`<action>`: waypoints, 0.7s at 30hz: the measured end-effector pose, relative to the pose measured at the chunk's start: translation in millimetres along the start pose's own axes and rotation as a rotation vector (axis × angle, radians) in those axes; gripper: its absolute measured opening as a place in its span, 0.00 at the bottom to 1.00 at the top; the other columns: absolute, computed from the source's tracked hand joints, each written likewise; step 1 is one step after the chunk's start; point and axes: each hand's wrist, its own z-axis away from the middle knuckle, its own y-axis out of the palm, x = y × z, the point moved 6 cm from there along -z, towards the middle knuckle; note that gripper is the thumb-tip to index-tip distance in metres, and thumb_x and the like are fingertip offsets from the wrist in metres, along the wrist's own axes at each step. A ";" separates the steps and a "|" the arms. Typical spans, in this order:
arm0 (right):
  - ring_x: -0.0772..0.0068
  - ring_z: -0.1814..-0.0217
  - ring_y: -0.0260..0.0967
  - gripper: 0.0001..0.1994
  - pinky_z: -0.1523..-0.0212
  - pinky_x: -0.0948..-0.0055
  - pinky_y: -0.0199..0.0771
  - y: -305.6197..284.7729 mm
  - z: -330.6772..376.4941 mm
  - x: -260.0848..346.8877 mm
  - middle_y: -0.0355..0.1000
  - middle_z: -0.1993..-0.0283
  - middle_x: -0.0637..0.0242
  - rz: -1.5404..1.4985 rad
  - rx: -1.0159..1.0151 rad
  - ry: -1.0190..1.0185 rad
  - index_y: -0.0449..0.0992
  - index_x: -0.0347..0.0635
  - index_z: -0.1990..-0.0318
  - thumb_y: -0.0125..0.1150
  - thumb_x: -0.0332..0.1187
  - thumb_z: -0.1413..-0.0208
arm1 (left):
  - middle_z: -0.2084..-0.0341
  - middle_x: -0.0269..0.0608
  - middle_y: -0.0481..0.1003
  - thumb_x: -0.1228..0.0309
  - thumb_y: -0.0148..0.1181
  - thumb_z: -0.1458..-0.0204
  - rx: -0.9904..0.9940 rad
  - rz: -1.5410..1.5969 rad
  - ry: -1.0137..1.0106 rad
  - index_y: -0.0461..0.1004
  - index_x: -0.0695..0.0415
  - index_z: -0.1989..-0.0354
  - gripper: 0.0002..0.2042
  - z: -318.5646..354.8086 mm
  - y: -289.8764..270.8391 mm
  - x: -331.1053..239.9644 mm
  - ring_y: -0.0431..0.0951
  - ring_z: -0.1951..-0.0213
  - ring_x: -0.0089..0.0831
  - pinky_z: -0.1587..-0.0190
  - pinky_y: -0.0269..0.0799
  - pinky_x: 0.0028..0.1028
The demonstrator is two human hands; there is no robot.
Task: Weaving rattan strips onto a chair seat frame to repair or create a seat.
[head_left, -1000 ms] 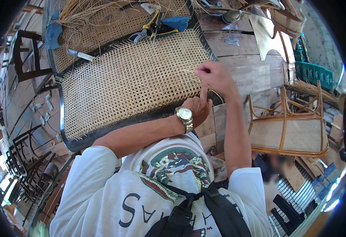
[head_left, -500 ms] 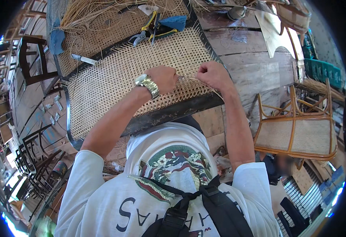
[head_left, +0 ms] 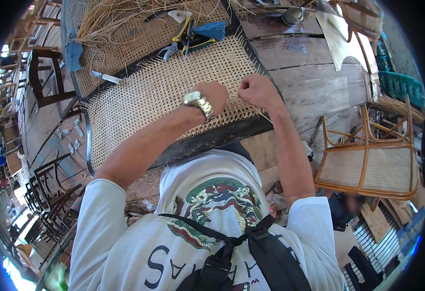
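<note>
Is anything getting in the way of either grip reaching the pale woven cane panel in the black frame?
Nothing visible is. The left-hand grip and right-hand grip are both over the right part of the pale woven cane panel. The yellow-and-black-handled metal pruning shears lie beyond them, by its far edge.

Narrow gap between your left hand (head_left: 213,98) and right hand (head_left: 259,91); wider passage at nine o'clock
You can slide over the cane panel (head_left: 139,102) toward nine; a white-handled knife (head_left: 106,77) lies between nine and ten; pruning shears (head_left: 171,49) block between ten and eleven; protruding cane ends (head_left: 246,44) fringe one; your left forearm (head_left: 147,138) bars eight, your right forearm (head_left: 292,155) five.
</note>
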 end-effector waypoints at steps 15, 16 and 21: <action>0.49 0.60 0.77 0.11 0.55 0.61 0.77 13.0 6.8 25.1 0.78 0.64 0.51 0.077 -0.081 -0.084 0.82 0.39 0.65 0.57 0.36 0.48 | 0.76 0.49 0.81 0.46 0.59 0.47 0.223 0.510 -0.097 0.83 0.57 0.73 0.24 -11.8 19.5 50.9 0.82 0.72 0.42 0.64 0.76 0.39; 0.51 0.59 0.78 0.12 0.54 0.63 0.76 8.6 5.9 26.2 0.79 0.64 0.52 0.076 -0.168 -0.120 0.81 0.38 0.63 0.57 0.37 0.44 | 0.76 0.48 0.81 0.45 0.60 0.48 0.168 0.357 -0.063 0.83 0.57 0.72 0.24 -13.4 11.6 53.8 0.82 0.72 0.41 0.65 0.76 0.40; 0.75 0.60 0.71 0.15 0.54 0.72 0.71 37.4 -3.4 48.7 0.75 0.65 0.72 -0.784 0.095 -0.175 0.77 0.37 0.55 0.55 0.41 0.33 | 0.77 0.48 0.78 0.48 0.59 0.44 -0.021 0.411 0.058 0.79 0.59 0.72 0.22 15.5 -62.0 81.9 0.80 0.73 0.39 0.69 0.71 0.40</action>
